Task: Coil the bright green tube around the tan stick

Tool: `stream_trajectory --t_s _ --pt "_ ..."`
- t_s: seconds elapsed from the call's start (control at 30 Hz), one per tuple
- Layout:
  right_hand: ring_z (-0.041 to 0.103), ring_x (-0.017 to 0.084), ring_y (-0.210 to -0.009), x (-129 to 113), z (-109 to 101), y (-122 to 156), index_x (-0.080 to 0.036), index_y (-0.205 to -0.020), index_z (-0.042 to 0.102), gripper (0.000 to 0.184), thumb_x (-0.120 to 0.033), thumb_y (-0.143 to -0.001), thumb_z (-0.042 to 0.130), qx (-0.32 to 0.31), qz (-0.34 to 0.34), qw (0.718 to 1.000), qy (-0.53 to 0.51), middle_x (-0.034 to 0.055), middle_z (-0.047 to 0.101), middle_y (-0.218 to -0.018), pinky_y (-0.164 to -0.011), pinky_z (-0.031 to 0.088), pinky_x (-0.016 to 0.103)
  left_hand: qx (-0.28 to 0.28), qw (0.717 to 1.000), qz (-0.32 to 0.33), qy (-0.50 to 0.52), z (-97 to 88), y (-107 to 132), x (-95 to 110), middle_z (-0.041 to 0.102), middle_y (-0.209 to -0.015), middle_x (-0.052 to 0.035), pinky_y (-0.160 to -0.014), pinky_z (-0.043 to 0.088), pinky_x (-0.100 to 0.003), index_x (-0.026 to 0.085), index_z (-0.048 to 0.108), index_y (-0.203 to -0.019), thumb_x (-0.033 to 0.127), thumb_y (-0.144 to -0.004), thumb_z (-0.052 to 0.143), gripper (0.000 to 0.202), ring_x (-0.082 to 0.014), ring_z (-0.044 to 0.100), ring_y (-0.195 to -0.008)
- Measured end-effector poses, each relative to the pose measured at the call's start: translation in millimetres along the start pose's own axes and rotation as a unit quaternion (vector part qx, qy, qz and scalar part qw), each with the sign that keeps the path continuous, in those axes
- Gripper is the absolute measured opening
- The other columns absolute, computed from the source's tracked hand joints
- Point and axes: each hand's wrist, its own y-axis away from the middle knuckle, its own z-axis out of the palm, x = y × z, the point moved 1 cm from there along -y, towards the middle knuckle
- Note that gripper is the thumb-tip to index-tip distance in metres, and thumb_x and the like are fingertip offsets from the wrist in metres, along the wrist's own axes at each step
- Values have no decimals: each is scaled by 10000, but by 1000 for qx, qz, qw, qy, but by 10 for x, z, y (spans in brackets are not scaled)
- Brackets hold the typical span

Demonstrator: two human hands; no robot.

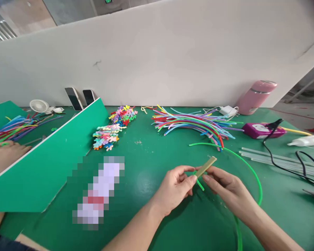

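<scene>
My left hand point(176, 186) and my right hand point(225, 186) meet over the green table point(151, 164). The right hand's fingers pinch a flat tan stick point(206, 166) that points up and to the right. Thumb and forefinger of the left hand are closed on the short end of a long green pipe cleaner point(253, 174), right beside the stick's lower end. The pipe cleaner curves out to the right and loops back past my right forearm.
A pile of coloured pipe cleaners point(193, 123) and a heap of small twisted flowers point(112, 130) lie beyond. Right: clear glue sticks point(274, 160), black cable point(285, 167), purple box point(261, 130), pink flask point(255, 97). A green divider board point(49, 164) stands left; another person's hand point(2, 155) behind it.
</scene>
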Motion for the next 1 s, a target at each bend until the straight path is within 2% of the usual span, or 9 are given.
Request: stream_trajectory --t_s 0.17,0.27,0.4,0.5,0.57,0.67,0.77,0.87,1.0 --pt "578 220 -745 -71 3 28 -184 -941 657 379 -485 -747 534 13 -8 1000 -21 52 646 -784 -665 486 293 -1 998 17 -53 5 16 40 416 -515 70 -442 293 -197 139 563 -955 357 -760 536 294 -64 382 -453" --pt "592 242 -777 -68 10 24 -181 -866 683 388 -514 -735 533 55 -5 998 -22 59 666 -774 -711 485 311 -20 993 34 -112 17 35 64 415 -529 53 -446 292 -204 134 582 -757 365 -788 478 256 -65 370 -453" --pt "593 226 -750 -38 23 14 -184 -853 683 348 -485 -736 552 35 -15 999 -18 44 662 -744 -681 478 283 -26 987 39 -151 24 60 88 412 -539 45 -436 279 -209 153 500 -623 348 -808 430 278 -72 377 -455" --pt "530 156 -573 -22 27 6 -174 -878 661 344 -467 -764 522 21 -9 1000 -22 5 589 -607 -531 434 242 -8 985 58 -160 20 62 100 368 -508 58 -429 242 -209 154 483 -592 318 -808 435 276 -67 337 -452" --pt "443 116 -491 -22 29 -1 -161 -842 641 333 -454 -788 490 9 -6 1000 -19 -17 512 -546 -466 368 224 2 987 59 -149 16 52 97 381 -510 57 -424 234 -208 143 518 -629 311 -804 446 253 -62 324 -448" --pt "394 102 -484 -30 34 -12 -152 -749 592 304 -414 -819 454 -7 -10 1000 -15 -36 427 -510 -468 317 222 21 993 32 -115 11 30 85 456 -558 42 -420 267 -202 123 571 -856 312 -795 464 225 -61 363 -437" --pt "381 95 -475 -23 39 -23 -150 -847 547 252 -373 -837 432 -9 3 999 -36 -49 439 -509 -468 295 220 42 994 6 -98 9 16 87 473 -568 44 -401 267 -195 119 531 -1036 315 -786 484 321 -56 351 -414" --pt "367 85 -468 -3 38 -34 -148 -909 520 243 -362 -841 426 1 15 998 -64 -47 473 -546 -452 278 209 43 996 -16 -77 0 5 100 470 -551 44 -404 260 -189 115 538 -1067 334 -784 497 361 -54 351 -421" --pt "376 74 -489 8 35 -36 -145 -799 535 251 -377 -827 442 10 26 997 -79 -25 503 -607 -456 288 197 44 997 -22 -57 -15 0 107 469 -555 46 -414 262 -191 114 559 -1042 336 -763 528 358 -54 368 -428"
